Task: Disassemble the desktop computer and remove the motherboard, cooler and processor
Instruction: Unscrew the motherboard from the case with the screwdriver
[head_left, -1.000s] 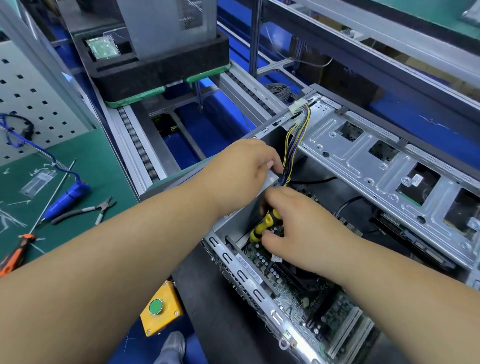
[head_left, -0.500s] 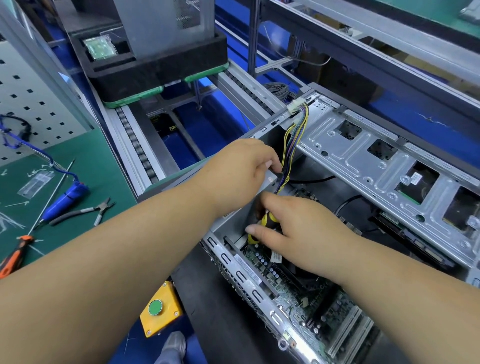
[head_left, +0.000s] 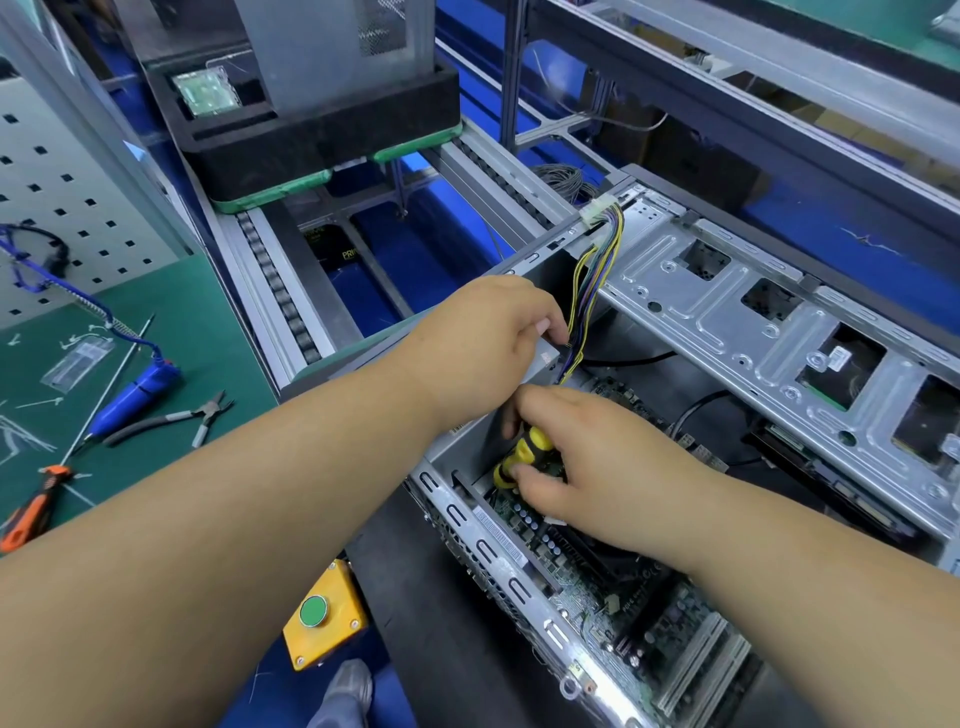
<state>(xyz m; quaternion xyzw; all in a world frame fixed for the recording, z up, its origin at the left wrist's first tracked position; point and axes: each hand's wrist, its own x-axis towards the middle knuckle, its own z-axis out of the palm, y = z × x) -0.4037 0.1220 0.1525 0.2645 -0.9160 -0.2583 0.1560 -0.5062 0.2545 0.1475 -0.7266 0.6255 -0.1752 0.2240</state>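
An open desktop case (head_left: 769, 322) lies on its side in front of me, its green motherboard (head_left: 613, 597) showing at the bottom. My right hand (head_left: 587, 467) grips a yellow-and-black screwdriver (head_left: 524, 454) that points down into the case's near left corner. My left hand (head_left: 488, 343) is curled at the case's upper edge, holding back a bundle of yellow, purple and black wires (head_left: 589, 291) that ends in a white connector (head_left: 597, 212). The screwdriver's tip is hidden. Cooler and processor are covered by my right hand and forearm.
On the green mat at left lie pliers (head_left: 171, 418), a blue tool (head_left: 135, 389) on a coiled cord and an orange-handled tool (head_left: 31, 512). A yellow box with a green button (head_left: 321, 616) sits below. A black foam tray (head_left: 322, 124) rides the conveyor behind.
My right hand's fingers have closed round the screwdriver handle again after stretching out half a second ago. My left hand stays at the wires.
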